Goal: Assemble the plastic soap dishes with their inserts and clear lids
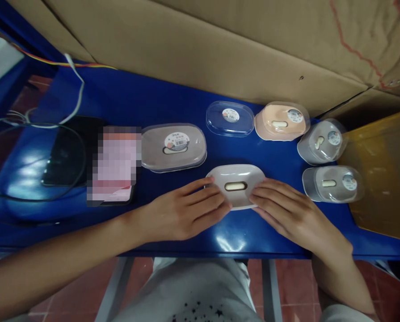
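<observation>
- Nearest the front edge of the glossy blue table (pixel 126 96): a pale grey oval plastic soap dish (pixel 236 184), no lid on it, with a slot in the middle showing a cream-coloured insert. It sits flat on the table, between the two hands.
- Left hand (pixel 183 212): palm down, fingers stretched out nearly straight and close together. Fingertips (pixel 209 180) touch the dish's left rim; nothing is gripped or lifted.
- Right hand (pixel 288 212): palm down, fingers likewise extended and barely spread. Fingertips (pixel 256 193) touch the dish's right rim. The dish is pressed lightly from both sides, not enclosed.
- Right of the dish, apart from it: a grey soap dish under a clear lid (pixel 333 184), round sticker on the lid, cream insert visible inside.
- Beyond that: a second grey lidded dish (pixel 321 141), tilted, same sticker and insert.
- Left of centre: a large brownish-grey dish with clear lid (pixel 173 146), label on top.
- Further left: a phone with a blurred screen (pixel 114 163), beside a black pad (pixel 67 150) and white cable (pixel 76 96).
- Far row: a loose clear plastic lid (pixel 230 118), empty under it, and a peach-coloured lidded dish (pixel 282 120) just beside it.
- Behind everything: brown cardboard sheets (pixel 220 49).
</observation>
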A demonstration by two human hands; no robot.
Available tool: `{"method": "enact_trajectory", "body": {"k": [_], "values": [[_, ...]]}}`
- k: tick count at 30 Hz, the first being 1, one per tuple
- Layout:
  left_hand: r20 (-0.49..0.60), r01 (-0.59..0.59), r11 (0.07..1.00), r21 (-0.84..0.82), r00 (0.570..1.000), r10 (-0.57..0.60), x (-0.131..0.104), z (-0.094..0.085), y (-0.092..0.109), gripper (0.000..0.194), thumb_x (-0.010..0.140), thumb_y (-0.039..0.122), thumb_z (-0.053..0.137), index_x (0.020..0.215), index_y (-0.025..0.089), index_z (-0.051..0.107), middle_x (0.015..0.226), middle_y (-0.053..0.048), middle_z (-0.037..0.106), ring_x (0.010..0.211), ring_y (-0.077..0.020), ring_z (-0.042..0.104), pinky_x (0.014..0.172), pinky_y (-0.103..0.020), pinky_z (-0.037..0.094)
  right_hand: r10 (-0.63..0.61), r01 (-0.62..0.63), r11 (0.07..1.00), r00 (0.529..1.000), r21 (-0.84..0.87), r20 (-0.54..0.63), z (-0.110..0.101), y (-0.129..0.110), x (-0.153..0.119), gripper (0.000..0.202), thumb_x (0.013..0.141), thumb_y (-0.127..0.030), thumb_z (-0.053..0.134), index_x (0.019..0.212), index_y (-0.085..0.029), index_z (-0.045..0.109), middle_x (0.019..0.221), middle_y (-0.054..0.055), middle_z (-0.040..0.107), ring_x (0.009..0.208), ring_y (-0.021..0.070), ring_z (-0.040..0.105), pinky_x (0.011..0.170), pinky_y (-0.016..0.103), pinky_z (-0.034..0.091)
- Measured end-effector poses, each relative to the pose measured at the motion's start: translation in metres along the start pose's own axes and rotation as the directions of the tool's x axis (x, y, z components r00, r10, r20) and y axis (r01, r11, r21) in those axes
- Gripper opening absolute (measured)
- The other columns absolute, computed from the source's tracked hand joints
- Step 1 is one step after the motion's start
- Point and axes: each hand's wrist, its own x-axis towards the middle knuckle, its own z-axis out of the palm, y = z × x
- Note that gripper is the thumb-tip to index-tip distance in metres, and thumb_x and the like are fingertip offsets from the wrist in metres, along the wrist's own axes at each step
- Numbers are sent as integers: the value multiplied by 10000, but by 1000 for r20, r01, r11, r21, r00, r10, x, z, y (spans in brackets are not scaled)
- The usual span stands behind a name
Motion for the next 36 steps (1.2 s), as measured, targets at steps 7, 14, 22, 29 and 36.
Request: {"method": "enact_trajectory", "body": {"k": [7, 14, 22, 29, 36], "values": [[4, -9, 1000, -13, 1000, 10, 0, 1, 0, 239, 1018, 54, 616, 1222, 126, 716, 1168, -82, 795, 1112, -207, 762, 1165, -420, 576, -27, 27, 999, 999, -23, 19, -1, -6, 2, 258, 993, -38, 639, 1203, -146, 744, 1242, 108, 792, 1206, 266, 735, 1161, 475, 597], [30, -10, 1000, 22, 1000, 9, -1, 6, 2, 209, 1023, 56, 600, 1168, 149, 719, 1120, -56, 790, 1042, -209, 751, 1091, -422, 604, -31, 32, 999, 997, -10, 70, 4, -7, 9, 200, 1017, -52, 597, 1092, -153, 753, 1177, 100, 786, 1132, 261, 731, 1077, 457, 630], [5, 40, 999, 7, 999, -40, -2, 2, 3, 261, 1031, 159, 683, 1290, 186, 684, 1267, -75, 764, 1223, -223, 708, 1211, -463, 515, 84, -63, 966, 994, 249, -77, -8, 19, 12, 416, 1017, -221, 700, 1430, -238, 656, 1428, 105, 713, 1356, 275, 669, 1181, 439, 564], [-17, 55, 998, 36, 998, -55, -4, -5, -1, 342, 1020, 301, 740, 1338, 201, 662, 1415, -110, 697, 1345, -261, 657, 1258, -505, 468, 179, -184, 979, 982, -84, -65, 14, 94, 95, 516, 1069, -256, 568, 1574, -153, 523, 1632, 201, 542, 1537, 368, 501, 1289, 652, 373], [-60, 42, 998, 43, 997, -39, -1, -7, 0, 269, 1022, 217, 700, 1286, 184, 662, 1351, -114, 728, 1251, -258, 697, 1174, -500, 556, 158, -161, 986, 985, -41, -76, 26, 78, 82, 436, 994, -359, 735, 1387, -197, 635, 1445, 193, 621, 1431, 383, 568, 1183, 618, 492]]}}
